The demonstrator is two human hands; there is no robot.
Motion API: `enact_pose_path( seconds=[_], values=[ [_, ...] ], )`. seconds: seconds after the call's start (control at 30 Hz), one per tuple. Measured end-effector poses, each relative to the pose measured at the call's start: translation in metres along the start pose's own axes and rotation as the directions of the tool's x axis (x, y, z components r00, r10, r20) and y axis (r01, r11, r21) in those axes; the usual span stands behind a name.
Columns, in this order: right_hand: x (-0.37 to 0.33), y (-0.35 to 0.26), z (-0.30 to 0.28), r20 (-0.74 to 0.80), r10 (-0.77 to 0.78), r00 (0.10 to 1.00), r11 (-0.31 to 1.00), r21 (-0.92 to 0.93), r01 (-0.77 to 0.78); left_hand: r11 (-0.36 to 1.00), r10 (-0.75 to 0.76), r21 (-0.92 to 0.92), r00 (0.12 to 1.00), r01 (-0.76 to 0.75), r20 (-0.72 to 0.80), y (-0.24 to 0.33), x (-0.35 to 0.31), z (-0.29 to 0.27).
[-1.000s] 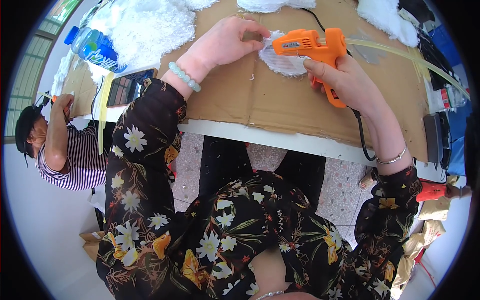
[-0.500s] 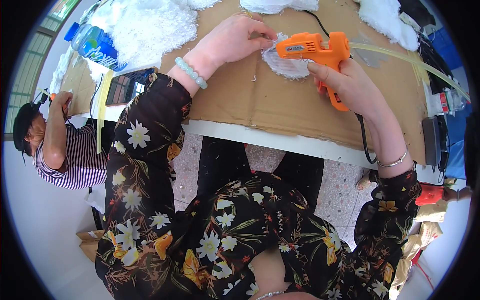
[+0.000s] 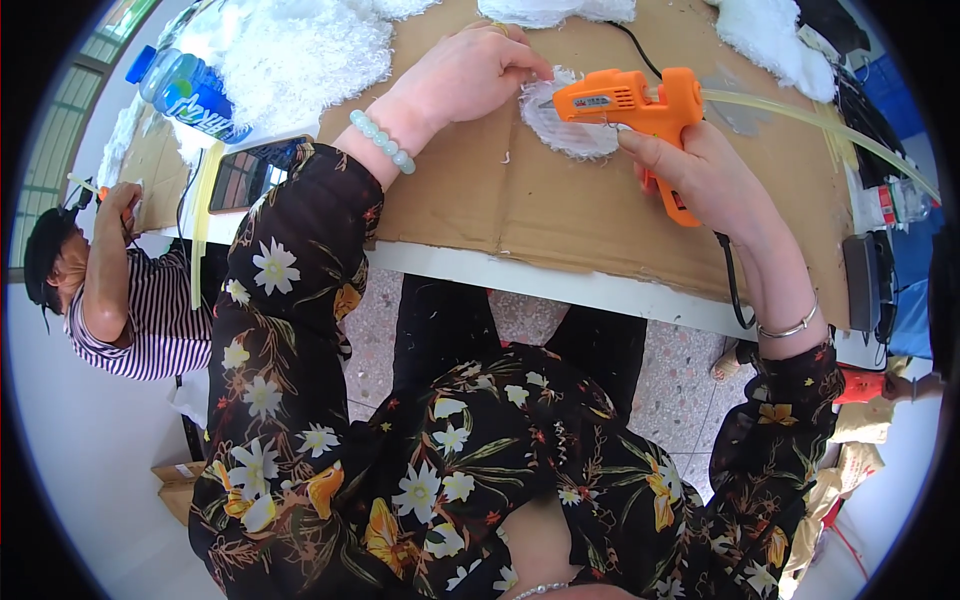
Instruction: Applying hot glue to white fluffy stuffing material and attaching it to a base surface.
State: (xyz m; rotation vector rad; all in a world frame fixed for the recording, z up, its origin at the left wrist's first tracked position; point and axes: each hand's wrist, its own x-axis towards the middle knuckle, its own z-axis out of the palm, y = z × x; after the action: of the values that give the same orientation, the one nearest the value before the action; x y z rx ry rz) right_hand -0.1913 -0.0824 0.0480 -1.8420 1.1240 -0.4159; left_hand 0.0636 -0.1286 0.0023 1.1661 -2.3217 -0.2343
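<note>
My right hand [image 3: 705,170] is wrapped round the grip of an orange hot glue gun [image 3: 650,105], whose nozzle points left. A clear glue stick [image 3: 800,108] runs out of its back end. Under the nozzle a small rounded piece of white fluffy fabric [image 3: 570,138] lies on the cardboard, partly hidden by the gun. My left hand [image 3: 470,75] is closed in a pinch at the fabric's far left edge, its thumb and forefinger together. The exact hold at the fingertips is hard to see.
Cardboard [image 3: 450,205] covers the table. White fluffy material [image 3: 300,55], a blue-labelled bottle [image 3: 190,95] and a phone [image 3: 255,175] are at left. More white fluff [image 3: 775,45] and a clear bottle [image 3: 908,200] are at right. Another person [image 3: 130,300] works at far left.
The glue gun's nozzle has shifted slightly down and away from my left fingertips, showing more of the fabric edge. My left hand has barely moved.
</note>
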Motion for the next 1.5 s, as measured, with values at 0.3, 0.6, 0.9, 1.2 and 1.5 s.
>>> enact_pose_path(
  seconds=[0.3, 0.6, 0.9, 1.2, 1.5],
  values=[
    [0.001, -0.003, 0.001, -0.025, 0.006, 1.0, 1.0, -0.008, -0.006, 1.0, 0.023, -0.011, 0.999, -0.022, 0.046, 0.001, -0.003, -0.005],
    [-0.007, -0.004, -0.002, -0.006, 0.011, 1.0, 0.998, -0.059, -0.011, 1.0, 0.011, 0.0, 0.997, -0.011, 0.08, 0.005, -0.003, -0.01],
    [-0.01, -0.001, -0.004, 0.007, 0.041, 0.999, 0.998, -0.048, -0.04, 0.999, 0.032, 0.035, 0.997, -0.035, 0.064, 0.005, -0.002, -0.01],
    [-0.016, 0.001, -0.007, 0.025, 0.079, 0.997, 0.996, -0.044, -0.078, 0.999, -0.009, 0.038, 0.997, 0.006, 0.081, 0.005, 0.002, -0.009],
    [-0.016, 0.005, -0.006, 0.003, 0.117, 0.993, 0.993, 0.001, -0.117, 0.996, -0.076, 0.067, 0.983, 0.066, 0.166, 0.019, 0.017, -0.014]
  ],
)
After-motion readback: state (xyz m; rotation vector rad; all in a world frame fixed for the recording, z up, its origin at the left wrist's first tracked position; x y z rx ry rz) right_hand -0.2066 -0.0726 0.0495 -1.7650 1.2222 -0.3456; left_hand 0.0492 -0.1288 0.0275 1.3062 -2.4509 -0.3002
